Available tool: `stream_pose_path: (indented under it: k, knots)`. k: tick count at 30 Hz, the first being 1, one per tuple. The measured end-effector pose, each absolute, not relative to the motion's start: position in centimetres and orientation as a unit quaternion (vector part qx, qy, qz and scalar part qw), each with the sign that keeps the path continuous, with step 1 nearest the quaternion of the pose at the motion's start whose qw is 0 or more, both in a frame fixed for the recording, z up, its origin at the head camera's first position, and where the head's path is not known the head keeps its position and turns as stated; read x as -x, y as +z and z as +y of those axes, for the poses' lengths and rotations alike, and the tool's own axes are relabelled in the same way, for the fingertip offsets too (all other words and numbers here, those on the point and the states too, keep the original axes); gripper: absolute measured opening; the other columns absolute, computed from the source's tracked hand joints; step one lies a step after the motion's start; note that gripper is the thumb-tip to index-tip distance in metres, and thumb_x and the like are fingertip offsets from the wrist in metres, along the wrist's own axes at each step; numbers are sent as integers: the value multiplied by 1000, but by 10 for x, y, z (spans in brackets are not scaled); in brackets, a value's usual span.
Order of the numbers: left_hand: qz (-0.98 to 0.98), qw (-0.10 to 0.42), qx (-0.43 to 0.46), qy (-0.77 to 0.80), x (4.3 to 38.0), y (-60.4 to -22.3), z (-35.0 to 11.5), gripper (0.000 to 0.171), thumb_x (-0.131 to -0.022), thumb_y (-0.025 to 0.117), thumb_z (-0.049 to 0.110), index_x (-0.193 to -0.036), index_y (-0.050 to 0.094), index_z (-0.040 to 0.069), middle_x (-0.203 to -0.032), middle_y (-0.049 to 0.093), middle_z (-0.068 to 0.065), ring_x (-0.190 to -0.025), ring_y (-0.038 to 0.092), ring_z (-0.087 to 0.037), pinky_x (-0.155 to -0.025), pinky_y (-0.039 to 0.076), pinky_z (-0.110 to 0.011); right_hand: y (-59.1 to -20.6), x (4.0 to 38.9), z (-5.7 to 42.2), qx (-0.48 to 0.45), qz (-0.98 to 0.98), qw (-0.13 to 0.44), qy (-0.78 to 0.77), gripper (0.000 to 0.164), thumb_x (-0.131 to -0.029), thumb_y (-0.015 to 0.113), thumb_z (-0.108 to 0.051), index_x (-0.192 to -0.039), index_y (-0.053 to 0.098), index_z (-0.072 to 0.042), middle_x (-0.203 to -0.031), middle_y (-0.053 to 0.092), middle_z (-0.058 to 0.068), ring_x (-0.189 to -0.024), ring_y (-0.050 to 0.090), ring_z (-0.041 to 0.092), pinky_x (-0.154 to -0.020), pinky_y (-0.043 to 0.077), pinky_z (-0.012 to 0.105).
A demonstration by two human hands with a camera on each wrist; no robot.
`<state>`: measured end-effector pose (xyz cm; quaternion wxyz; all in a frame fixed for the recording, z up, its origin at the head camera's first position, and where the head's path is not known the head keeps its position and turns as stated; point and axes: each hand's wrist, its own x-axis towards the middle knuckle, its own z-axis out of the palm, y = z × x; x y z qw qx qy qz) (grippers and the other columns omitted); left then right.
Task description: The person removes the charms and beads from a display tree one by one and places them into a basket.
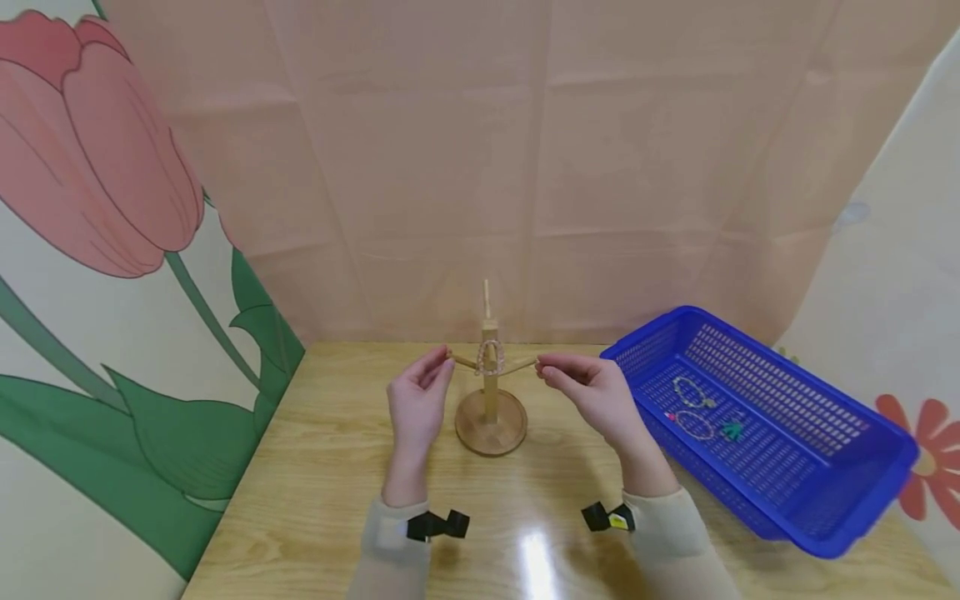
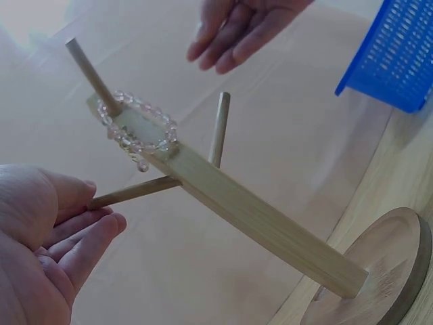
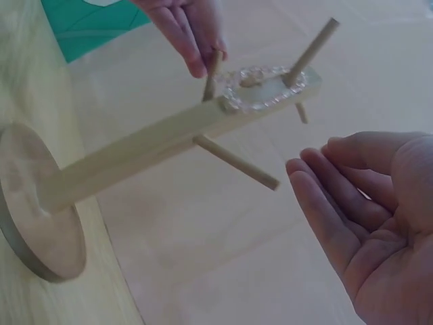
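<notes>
A wooden stand (image 1: 491, 404) with a round base, an upright post and thin side pegs stands on the table. A bracelet of clear pinkish beads (image 2: 128, 141) hangs at the post's top, looped over the upper peg (image 2: 91, 71). My left hand (image 1: 416, 400) pinches the tip of the left side peg (image 2: 135, 192) between thumb and fingers. Near the end of the right side peg (image 3: 237, 162) is my right hand (image 3: 365, 210), its fingers loosely bent, holding nothing. In the right wrist view a small gap shows between those fingertips and the peg.
To the right, a blue plastic basket (image 1: 798, 379) sits at an angle on the wooden table (image 1: 300, 517). Inside lie bracelets (image 1: 693, 425) and a small green piece (image 1: 732, 430). Behind the stand hangs a pinkish cloth (image 1: 420, 167); a tulip-patterned wall covering (image 1: 105, 150) is on the left.
</notes>
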<state>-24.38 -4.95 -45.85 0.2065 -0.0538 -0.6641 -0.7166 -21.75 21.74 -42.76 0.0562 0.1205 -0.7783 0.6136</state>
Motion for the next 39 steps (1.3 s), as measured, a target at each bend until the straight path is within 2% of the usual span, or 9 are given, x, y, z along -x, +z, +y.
stream_pose_path:
  k: [9, 16, 30, 39]
  knots:
    - [-665, 212, 39, -715, 243, -459, -49, 20, -96, 79, -1, -116, 79, -5, -113, 78, -20, -103, 78, -34, -88, 64, -24, -430, 226, 192, -112, -788, 97, 598, 25, -102, 77, -17, -123, 80, -4, -114, 80, 11, -106, 77, 27, -85, 65, 24]
    - [-662, 216, 47, -716, 243, -460, -50, 18, -96, 80, 0, -113, 79, -5, -111, 79, -20, -102, 78, -34, -88, 64, -23, -426, 228, 175, -109, -787, 139, 591, 26, -98, 82, -14, -121, 80, -3, -113, 80, 12, -101, 77, 23, -85, 65, 23]
    - [-659, 220, 50, -717, 243, -460, -50, 17, -96, 81, 1, -112, 80, -4, -107, 79, -21, -99, 79, -35, -85, 65, -22, -426, 234, 153, -128, -782, 187, 580, 25, -97, 83, -12, -120, 81, -3, -111, 80, 11, -102, 77, 26, -85, 67, 28]
    - [-655, 217, 38, -723, 245, -460, -47, 17, -95, 77, -8, -111, 77, -11, -109, 76, -29, -102, 75, -48, -82, 63, -17, -427, 237, 148, -142, -798, 240, 535, 22, -96, 83, -8, -116, 81, -1, -107, 81, 12, -97, 79, 25, -82, 67, 27]
